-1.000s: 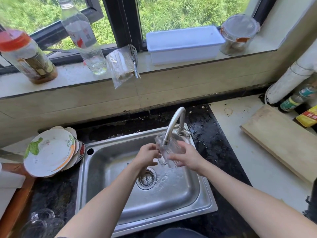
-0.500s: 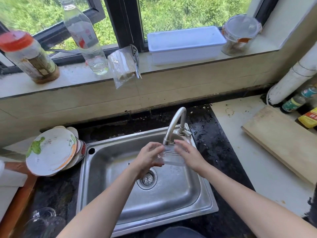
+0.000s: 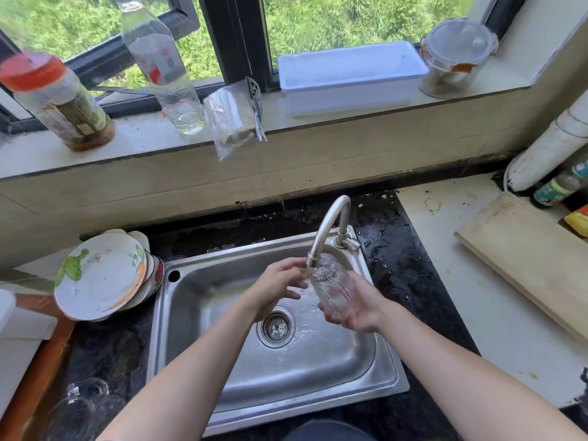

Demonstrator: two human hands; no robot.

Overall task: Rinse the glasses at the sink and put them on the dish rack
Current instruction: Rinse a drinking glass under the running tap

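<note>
Clear glass [image 3: 333, 290] in right hand [image 3: 361, 315] tilts under faucet tip [image 3: 313, 260] over sink [image 3: 350, 361].

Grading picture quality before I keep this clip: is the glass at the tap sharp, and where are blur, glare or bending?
Head view: the glass in the right hand is fairly sharp but see-through against the shiny sink; the red-lidded jar at left is smeared; the windowsill bows from the wide lens.

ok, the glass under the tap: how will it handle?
Probably slippery: the glass sits wet under the faucet. Likely stiff but fragile, clear walls above a steel sink. Round-sided, tilted in the right hand, it may roll if laid down.
</note>
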